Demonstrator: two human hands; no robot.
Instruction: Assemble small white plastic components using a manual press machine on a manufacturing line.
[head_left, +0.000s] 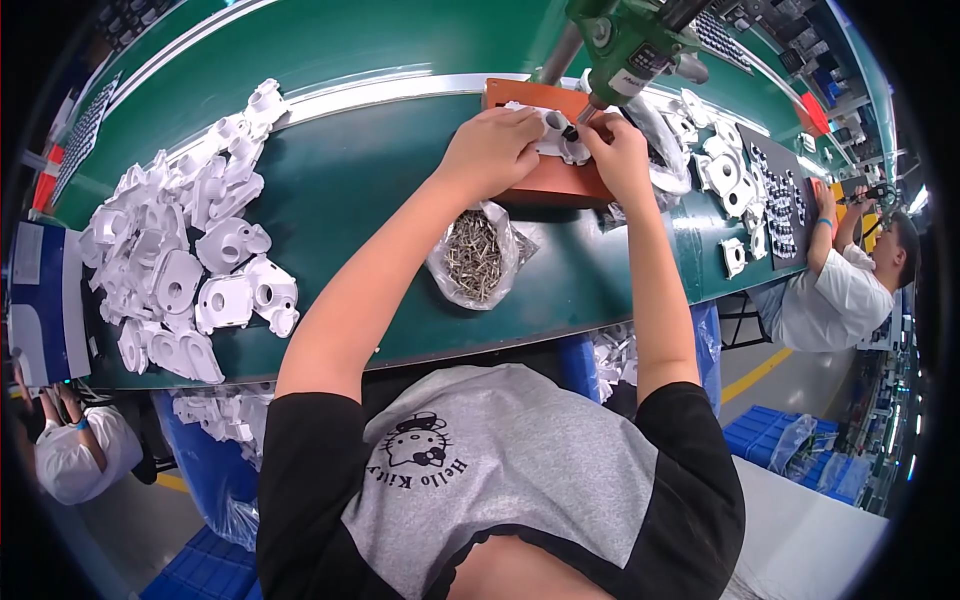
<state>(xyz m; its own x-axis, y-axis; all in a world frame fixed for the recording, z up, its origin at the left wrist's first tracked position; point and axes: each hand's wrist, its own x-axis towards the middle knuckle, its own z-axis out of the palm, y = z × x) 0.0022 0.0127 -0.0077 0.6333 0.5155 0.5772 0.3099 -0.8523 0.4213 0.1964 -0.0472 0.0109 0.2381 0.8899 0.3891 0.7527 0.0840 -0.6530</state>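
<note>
Grey shirt [540, 475]: filling the foreground.
Left hand [492, 152]: gripping white part [573, 151] on orange block [560, 180].
Right hand [622, 160]: crowding black piece [570, 132]; can't tell whether it's gripping.

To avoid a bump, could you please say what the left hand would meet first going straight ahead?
The left hand would probably meet the white part on the orange block first; exact depth is unclear.
</note>
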